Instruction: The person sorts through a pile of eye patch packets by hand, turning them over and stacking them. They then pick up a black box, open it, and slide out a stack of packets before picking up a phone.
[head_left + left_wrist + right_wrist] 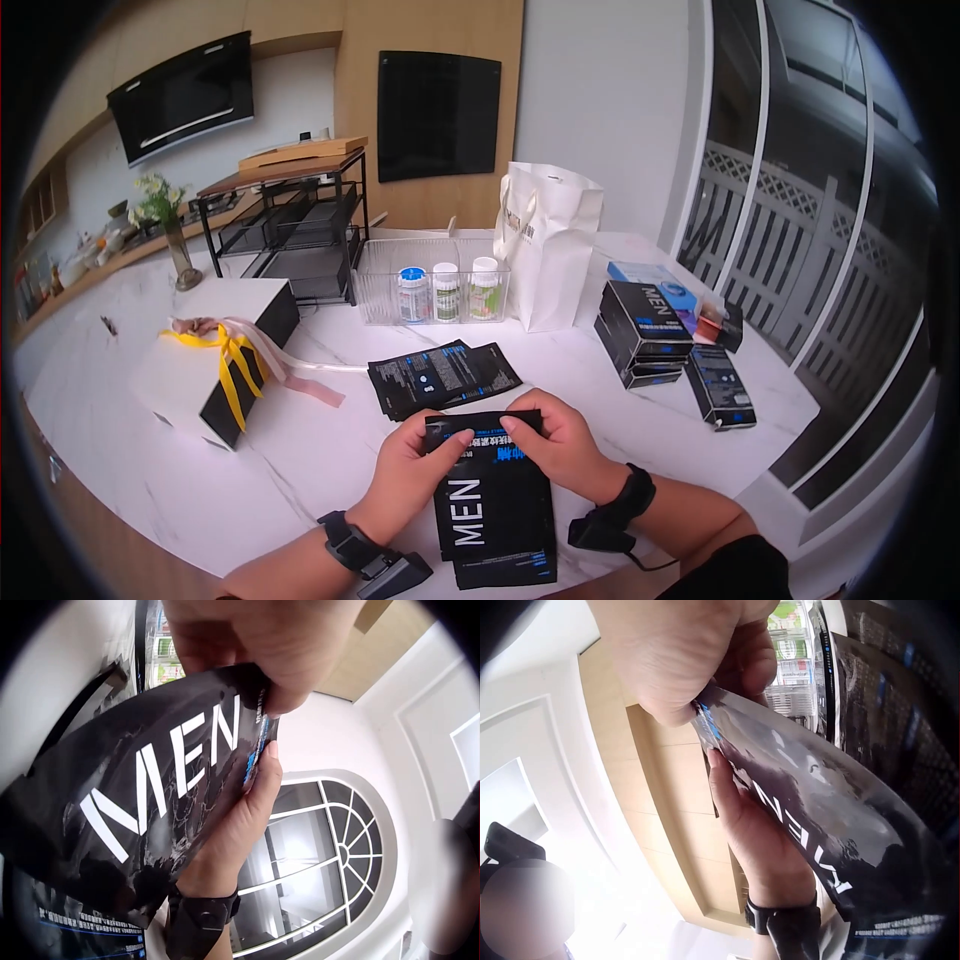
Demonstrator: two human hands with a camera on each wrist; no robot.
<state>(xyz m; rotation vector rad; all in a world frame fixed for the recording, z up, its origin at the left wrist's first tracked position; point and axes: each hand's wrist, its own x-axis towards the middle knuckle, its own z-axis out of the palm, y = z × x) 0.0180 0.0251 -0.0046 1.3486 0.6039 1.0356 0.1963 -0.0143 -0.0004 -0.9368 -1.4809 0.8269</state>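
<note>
A black foil packet (495, 500) with MEN in white letters is held at its top edge by both hands, low over the white table. My left hand (410, 465) pinches the left corner, thumb on the front. The right hand (565, 450) grips the right corner the same way. Both wrist views show the glossy packet (161, 776) bending between the two hands. A second black packet edge (505, 575) shows beneath its lower end in the head view. Just beyond the hands, several similar packets (425, 378) lie fanned with their printed backs up.
Black MEN boxes (645, 330) are stacked at right, with another box (722, 385) beside them. A white paper bag (555, 255) and a clear bin (380, 290) with three bottles stand behind. A white-and-black box (225, 365) with ribbons sits at left.
</note>
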